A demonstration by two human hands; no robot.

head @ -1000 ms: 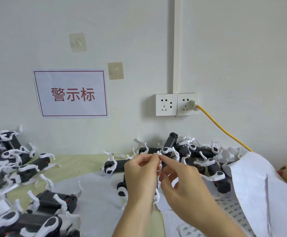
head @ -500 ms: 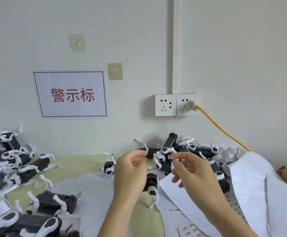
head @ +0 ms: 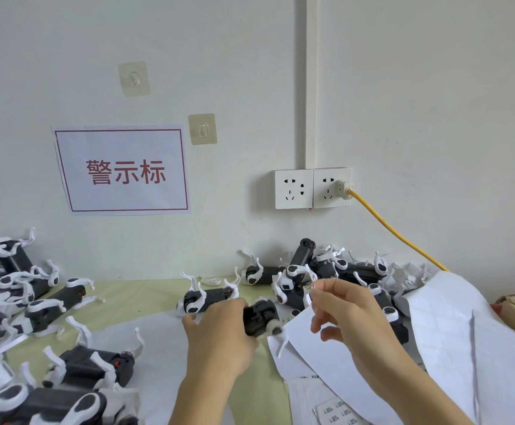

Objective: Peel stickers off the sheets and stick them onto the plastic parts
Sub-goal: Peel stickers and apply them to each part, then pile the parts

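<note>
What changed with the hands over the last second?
The hands parted. The left hand dropped toward the table, gripping the black part. The right hand drew right, pinching a peeled sticker. The piles and sheets stayed put.

Two bare, sleeveless forearms [head: 207, 391]

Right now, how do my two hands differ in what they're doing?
The left hand grips a black plastic part low over the table; the right hand pinches a small sticker higher up. The left wraps round its load; the right uses fingertips only. Both hold something.
</note>
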